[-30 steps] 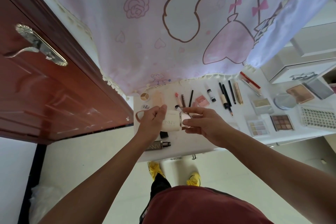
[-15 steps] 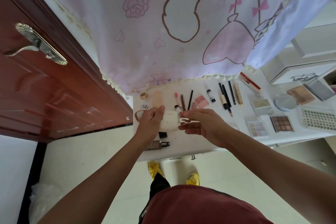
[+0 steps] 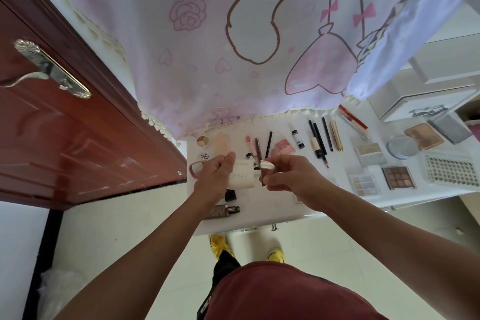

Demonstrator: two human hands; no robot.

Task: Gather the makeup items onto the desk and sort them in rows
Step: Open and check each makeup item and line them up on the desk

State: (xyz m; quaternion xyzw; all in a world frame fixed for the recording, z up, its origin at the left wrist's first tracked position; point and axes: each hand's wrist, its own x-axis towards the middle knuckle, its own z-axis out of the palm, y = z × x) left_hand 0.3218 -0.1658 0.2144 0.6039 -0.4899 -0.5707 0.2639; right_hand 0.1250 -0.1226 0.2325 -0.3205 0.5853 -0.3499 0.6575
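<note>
Both hands hold a white case (image 3: 240, 179) over the left part of the white desk (image 3: 259, 206): the left hand (image 3: 217, 176) grips its left side with curled fingers, and the right hand (image 3: 291, 176) pinches a white rounded piece (image 3: 267, 166) at its right end. On the case the letters "NNY" can be read, the beginning hidden by the left hand. Nearer the front edge lies a grey-brown bottle (image 3: 220, 212) with the same "NNY", and behind the left hand a round disc (image 3: 205, 156) shows "blbl".
</note>
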